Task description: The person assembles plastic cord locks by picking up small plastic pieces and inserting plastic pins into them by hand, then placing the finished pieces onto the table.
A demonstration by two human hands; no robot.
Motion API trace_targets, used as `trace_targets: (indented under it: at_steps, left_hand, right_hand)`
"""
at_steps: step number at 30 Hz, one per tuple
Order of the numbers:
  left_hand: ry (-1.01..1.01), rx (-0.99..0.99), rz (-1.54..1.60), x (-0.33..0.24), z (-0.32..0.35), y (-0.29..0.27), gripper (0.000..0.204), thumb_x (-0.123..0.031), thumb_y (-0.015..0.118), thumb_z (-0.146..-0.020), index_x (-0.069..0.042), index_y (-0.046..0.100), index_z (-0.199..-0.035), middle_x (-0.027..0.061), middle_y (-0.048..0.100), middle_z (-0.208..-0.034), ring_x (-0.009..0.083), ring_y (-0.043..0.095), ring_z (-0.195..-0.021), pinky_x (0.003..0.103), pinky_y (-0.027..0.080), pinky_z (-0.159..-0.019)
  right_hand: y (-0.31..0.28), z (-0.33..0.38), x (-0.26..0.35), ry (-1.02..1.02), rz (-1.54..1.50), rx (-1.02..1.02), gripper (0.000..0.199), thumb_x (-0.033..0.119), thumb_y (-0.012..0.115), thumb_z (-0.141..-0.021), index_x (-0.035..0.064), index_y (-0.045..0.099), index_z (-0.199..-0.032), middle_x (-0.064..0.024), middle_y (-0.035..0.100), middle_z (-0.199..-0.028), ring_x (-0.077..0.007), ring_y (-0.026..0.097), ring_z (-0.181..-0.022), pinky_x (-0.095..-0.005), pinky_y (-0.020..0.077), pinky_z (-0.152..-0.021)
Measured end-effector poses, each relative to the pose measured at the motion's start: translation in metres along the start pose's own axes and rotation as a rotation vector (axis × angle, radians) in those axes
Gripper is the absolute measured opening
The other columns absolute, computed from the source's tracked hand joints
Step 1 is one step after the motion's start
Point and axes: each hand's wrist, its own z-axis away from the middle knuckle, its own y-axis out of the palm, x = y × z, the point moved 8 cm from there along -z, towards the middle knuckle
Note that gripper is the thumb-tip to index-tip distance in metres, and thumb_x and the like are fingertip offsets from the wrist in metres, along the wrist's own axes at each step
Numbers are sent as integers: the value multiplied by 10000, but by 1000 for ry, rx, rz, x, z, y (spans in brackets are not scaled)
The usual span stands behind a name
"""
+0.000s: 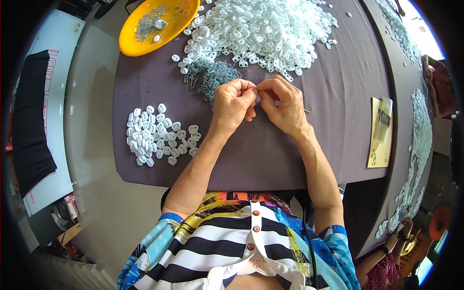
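Small white oval plastic pieces with two dark holes (261, 31) lie heaped at the top centre of the frame, just beyond the two bare hands. The left hand (234, 104) and the right hand (285, 105) meet near the middle, each with thumb and forefinger pinched together, the fingertips touching or almost so; what lies between them is too small to tell. A thin brown stick (307, 111) shows beside the right hand.

Just past the left hand is a tangled pile of small grey pins (208, 77), touching the edge of the white heap. Left of the left forearm, a smaller cluster of white rounded pieces (145, 135) is scattered on the dark purple-grey tabletop (261, 154). At the upper left, a yellow oval dish (129, 42) contains silvery pins (149, 24) and a white piece.

Toward the right, a clear plastic roll (383, 121) lies on a tan card (378, 158). Along the far right, pale pieces (419, 140) cover another table, with a co-worker's hand (406, 227) near its lower end.
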Motion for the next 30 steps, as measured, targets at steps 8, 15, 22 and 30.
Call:
trace_targets:
  at_steps: [8, 15, 22, 30]
  left_hand:
    - [23, -21, -1, -8, -2, -8, 89, -62, 539, -799, -4, 580, -745, 0, 527, -535, 48, 474, -398, 183, 358, -342]
    - [366, -173, -970, -27, 10, 2, 83, -70, 557, -709, 6, 549, -675, 191, 594, -623, 342, 606, -605, 411, 488, -567]
    - [284, -190, -1105, -27, 8, -6, 89, -83, 558, -751, -9, 577, -705, 167, 590, -608, 326, 597, -579, 389, 463, -534]
    - [431, -311, -1213, -69, -37, -23, 87, -138, 604, -739, -59, 640, -750, 119, 607, -762, 285, 586, -712, 380, 457, -645]
  right_hand:
    - [9, 8, -39, 569, -734, -4, 65, 30, 545, -844, -25, 575, -863, -49, 590, -731, -94, 574, -605, -221, 497, -534]
    - [14, 8, -43, 586, -577, 22, 91, 82, 544, -855, 1, 539, -814, -25, 554, -682, -77, 539, -562, -214, 466, -501]
    - [16, 10, -37, 564, -501, 52, 55, 51, 529, -847, 1, 540, -824, -17, 545, -667, -70, 529, -559, -212, 458, -497]
    - [13, 11, -41, 591, -511, 44, 40, 36, 530, -841, -2, 540, -830, -19, 549, -681, -69, 531, -566, -214, 462, -497]
